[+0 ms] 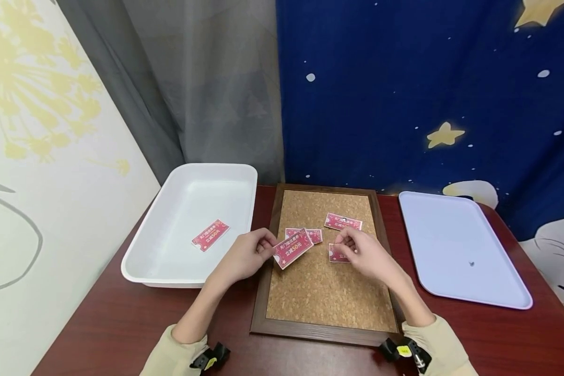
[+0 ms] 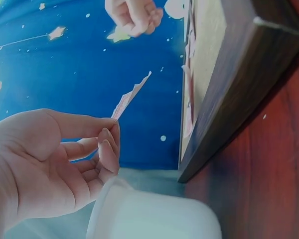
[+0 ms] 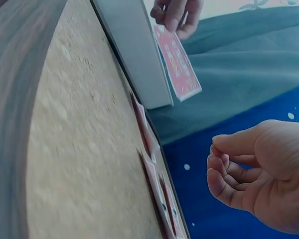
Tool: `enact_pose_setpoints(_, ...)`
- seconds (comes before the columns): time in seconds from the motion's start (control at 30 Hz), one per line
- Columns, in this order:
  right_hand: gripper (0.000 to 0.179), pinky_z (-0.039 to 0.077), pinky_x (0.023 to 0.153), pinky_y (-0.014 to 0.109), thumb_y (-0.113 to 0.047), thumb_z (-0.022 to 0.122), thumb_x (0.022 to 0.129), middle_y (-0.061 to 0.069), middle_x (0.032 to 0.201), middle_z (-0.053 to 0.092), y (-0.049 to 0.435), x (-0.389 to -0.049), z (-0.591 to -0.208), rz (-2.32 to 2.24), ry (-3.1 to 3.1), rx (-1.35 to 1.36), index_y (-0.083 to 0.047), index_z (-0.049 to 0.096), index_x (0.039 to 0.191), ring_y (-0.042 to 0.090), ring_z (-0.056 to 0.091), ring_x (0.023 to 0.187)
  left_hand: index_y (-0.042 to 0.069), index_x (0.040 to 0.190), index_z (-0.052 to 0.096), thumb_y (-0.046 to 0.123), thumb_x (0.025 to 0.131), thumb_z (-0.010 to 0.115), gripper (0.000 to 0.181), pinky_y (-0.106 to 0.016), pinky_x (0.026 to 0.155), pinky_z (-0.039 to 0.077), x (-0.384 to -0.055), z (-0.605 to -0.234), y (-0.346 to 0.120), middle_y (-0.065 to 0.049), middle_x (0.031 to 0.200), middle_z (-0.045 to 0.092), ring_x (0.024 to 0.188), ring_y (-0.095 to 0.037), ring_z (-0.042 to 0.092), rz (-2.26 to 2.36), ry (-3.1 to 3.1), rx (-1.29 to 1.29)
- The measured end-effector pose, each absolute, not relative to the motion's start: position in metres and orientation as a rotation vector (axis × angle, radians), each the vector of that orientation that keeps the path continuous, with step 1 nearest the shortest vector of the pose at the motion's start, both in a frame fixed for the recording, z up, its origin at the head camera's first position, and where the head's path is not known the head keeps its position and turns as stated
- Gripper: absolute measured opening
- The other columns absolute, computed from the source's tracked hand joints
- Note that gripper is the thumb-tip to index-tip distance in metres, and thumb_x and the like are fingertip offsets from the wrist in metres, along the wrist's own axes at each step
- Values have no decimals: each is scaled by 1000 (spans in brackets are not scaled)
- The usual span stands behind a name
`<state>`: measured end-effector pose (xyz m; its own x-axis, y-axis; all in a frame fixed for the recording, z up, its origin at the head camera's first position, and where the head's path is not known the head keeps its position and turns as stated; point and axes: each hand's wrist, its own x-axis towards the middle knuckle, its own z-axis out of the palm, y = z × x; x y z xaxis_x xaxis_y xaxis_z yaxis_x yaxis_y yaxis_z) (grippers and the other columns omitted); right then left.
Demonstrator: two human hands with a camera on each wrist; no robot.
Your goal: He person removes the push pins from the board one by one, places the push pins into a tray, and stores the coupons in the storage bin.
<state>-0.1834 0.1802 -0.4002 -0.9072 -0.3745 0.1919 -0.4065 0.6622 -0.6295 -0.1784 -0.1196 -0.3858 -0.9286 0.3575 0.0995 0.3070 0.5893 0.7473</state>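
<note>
My left hand (image 1: 246,253) pinches a red paper coupon (image 1: 293,249) by its left end, between thumb and fingers. It is tilted above the cork board (image 1: 329,297) and overlaps another coupon (image 1: 316,236) in the head view. Over the board's right half, my right hand (image 1: 364,253) has curled fingers, thumb tip meeting the index finger; no object shows between them. Under those fingertips in this view lies a partly covered coupon (image 1: 337,254). Just above it is another coupon (image 1: 343,221). Small blue pin heads (image 3: 163,206) show on coupons in the right wrist view.
A deep white tub (image 1: 169,261) at the left holds one red coupon (image 1: 210,235). On the right lies a shallow pale tray (image 1: 451,235) with a tiny dark item (image 1: 471,263) on it. The board's brown wooden frame (image 1: 319,332) stands up from the dark red table (image 1: 94,329).
</note>
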Motion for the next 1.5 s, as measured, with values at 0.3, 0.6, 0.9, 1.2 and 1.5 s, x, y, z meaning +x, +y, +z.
enact_pose_setpoints(0.3,3,51,68,24,-6,67,94,0,86,65,216,-179,-397,1111,-2740,539,-5,64,96,13,61,78,5,99,67,4,94,65,5,-27,68,46,-183,-372,-141,-1,82,61,75,-14,54,1301,2784,506)
enact_pose_setpoints(0.6,11,47,62,20,1,69,87,-2,80,65,247,-174,-398,1079,-2669,476,-6,69,95,9,57,70,3,99,67,2,93,66,6,-25,64,46,-188,-367,-159,-5,82,65,72,-17,56,1342,2814,462)
enact_pose_setpoints(0.9,3,50,66,25,-10,68,96,-2,85,69,276,-166,-402,905,-2685,401,-8,71,97,6,61,73,3,103,68,7,95,68,8,-27,64,47,-191,-363,-175,-7,88,66,76,-19,57,1329,2864,385)
enact_pose_setpoints(1.2,4,49,70,17,-10,70,95,3,88,73,301,-161,-404,809,-2659,328,-8,71,98,5,66,77,2,108,67,11,97,67,14,-28,66,47,-192,-358,-194,-12,93,69,79,-23,61,1341,2880,307)
enact_pose_setpoints(1.5,5,42,64,9,-5,69,94,10,87,73,332,-157,-411,784,-2658,248,-3,71,97,-8,59,74,0,109,66,11,98,64,16,-26,60,45,-197,-362,-220,-15,93,66,76,-21,56,1361,2879,178)
